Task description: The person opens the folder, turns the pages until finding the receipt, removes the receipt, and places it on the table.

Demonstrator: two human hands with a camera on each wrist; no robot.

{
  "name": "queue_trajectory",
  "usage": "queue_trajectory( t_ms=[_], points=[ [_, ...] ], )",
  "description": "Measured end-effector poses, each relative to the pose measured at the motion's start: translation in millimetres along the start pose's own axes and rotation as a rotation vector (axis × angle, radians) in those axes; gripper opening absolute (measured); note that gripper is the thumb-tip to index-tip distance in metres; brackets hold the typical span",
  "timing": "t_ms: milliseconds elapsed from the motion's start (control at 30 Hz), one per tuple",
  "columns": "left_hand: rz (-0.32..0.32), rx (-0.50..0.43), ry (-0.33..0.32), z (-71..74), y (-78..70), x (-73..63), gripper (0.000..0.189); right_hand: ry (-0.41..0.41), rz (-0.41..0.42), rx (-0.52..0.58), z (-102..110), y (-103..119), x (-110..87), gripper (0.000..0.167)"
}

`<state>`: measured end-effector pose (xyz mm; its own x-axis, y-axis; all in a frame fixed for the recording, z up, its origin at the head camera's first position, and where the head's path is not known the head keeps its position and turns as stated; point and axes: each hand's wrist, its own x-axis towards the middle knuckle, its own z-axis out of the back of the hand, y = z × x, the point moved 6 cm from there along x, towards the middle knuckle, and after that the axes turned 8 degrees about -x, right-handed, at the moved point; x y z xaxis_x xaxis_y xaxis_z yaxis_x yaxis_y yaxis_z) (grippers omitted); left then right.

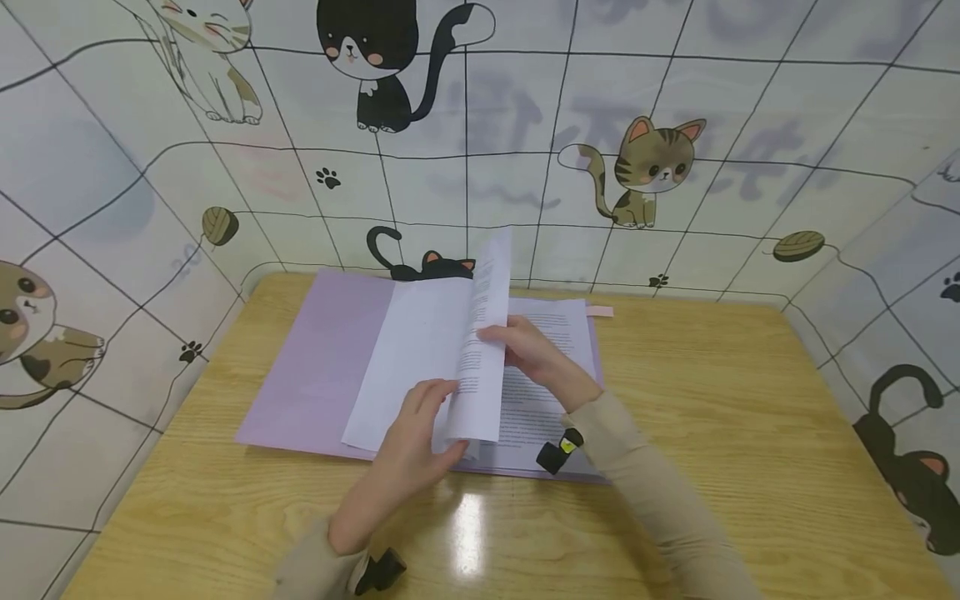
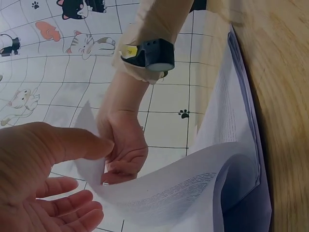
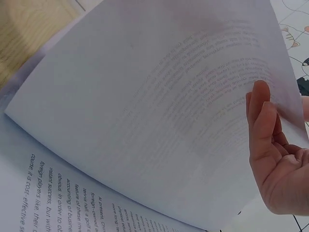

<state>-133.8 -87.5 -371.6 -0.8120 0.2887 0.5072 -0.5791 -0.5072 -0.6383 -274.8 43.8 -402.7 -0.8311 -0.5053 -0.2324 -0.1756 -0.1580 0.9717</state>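
A purple folder point(image 1: 322, 358) lies spread on the table, with white printed pages in it. One printed page point(image 1: 483, 408) stands lifted and curved above the others. My right hand point(image 1: 536, 354) pinches this page's edge, the thumb on the near face and the fingers behind, as the right wrist view shows with the hand point(image 3: 277, 166) at the page. My left hand point(image 1: 411, 437) is at the lower left side of the lifted page, thumb and fingers spread apart. In the left wrist view, the left hand point(image 2: 38, 169) has its thumb beside the curved page and nothing gripped.
The folder rests on a light wooden table point(image 1: 735, 417). A pink tab point(image 1: 601, 312) sticks out at the upper right of the pages. Behind and beside stands a tiled cloth wall point(image 1: 510, 183) printed with cats. Each wrist carries a small black camera point(image 1: 553, 457).
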Motion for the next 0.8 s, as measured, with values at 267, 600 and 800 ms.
queue_trajectory(
  t_ms=[267,600,800],
  points=[
    [-0.028,0.078,-0.068,-1.5,-3.8,0.2,0.077,0.006,0.013,-0.009,-5.6,-1.5,1.9,0.049],
    [-0.087,0.099,-0.186,6.3,-2.3,-0.5,0.068,0.032,0.032,0.004,-9.2,-3.2,3.1,0.049],
    [-0.054,0.122,-0.219,14.1,10.4,-4.9,0.069,0.04,0.063,0.066,-6.0,-3.5,1.7,0.034]
  ],
)
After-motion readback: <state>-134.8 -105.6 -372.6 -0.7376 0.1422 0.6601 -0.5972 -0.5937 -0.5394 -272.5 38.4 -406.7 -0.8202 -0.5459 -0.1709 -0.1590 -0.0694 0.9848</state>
